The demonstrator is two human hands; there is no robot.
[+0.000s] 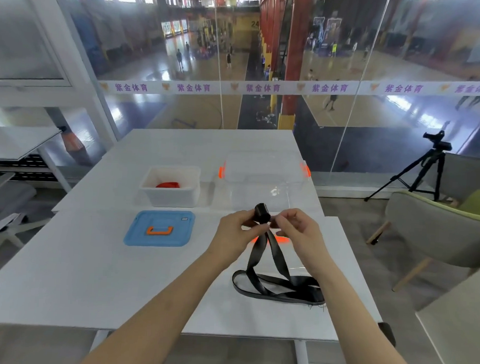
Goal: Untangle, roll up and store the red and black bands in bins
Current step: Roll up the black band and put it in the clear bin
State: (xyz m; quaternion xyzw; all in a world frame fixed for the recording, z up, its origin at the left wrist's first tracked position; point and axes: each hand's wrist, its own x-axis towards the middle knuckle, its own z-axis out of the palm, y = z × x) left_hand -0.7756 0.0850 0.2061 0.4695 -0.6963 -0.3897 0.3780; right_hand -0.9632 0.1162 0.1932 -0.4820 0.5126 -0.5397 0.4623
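Both hands at frame centre, raised over the white table (94, 272). Left hand (238, 230) and right hand (295, 230) each pinch the black band (274, 270) at its rolled end, a small tight coil between the fingertips. Two loose strands hang down to a looped heap on the table, lower centre-right. Red band (168, 184) sits in the white bin (170, 198), centre-left. Blue lid (159, 228) just below that bin. Clear bin (263, 169) upper centre, open.

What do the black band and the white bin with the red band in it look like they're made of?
Black band: likely woven webbing or elastic, slight sheen; it drapes limply, and threads fray at one end. White bin: translucent, matte plastic, apparently; the red band shows only over its rim.
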